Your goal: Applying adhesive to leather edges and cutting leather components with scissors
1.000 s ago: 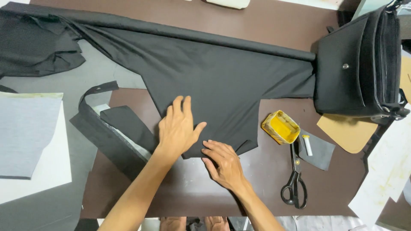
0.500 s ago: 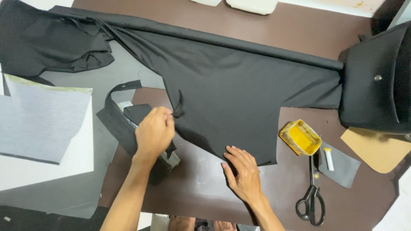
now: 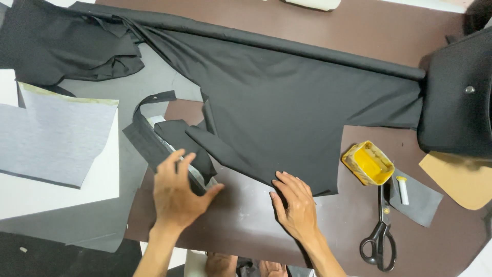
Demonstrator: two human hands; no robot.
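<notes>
Head view, left hand: the left hand (image 3: 177, 192) lies flat with fingers spread wide and thumb out to the side, gripping nothing; its fingertips rest on the lower end of a black fabric strip (image 3: 148, 136) and the small dark cut piece (image 3: 187, 141) beside it.
Head view, right hand: the right hand (image 3: 294, 205) is open and flat, fingers close together, pressing down on the lower cut edge of the black fabric (image 3: 287, 102); it grips nothing.
Black fabric: spread over the middle of the brown table (image 3: 359, 31), unrolled from a long roll (image 3: 256, 38) running across the far side; a narrow flap of it points toward the left hand.
Left side: grey paper pattern pieces (image 3: 54, 138) lie on a white sheet, with more bunched black cloth (image 3: 66, 46) beyond them.
Right side: a yellow tray (image 3: 368, 163) sits just beside the fabric's lower right corner; black-handled scissors (image 3: 380, 231) lie near it, a white chalk stick (image 3: 403, 189) rests on a grey scrap (image 3: 423, 202), and a tan cardboard piece (image 3: 458, 179) lies under a black bag (image 3: 458, 97).
</notes>
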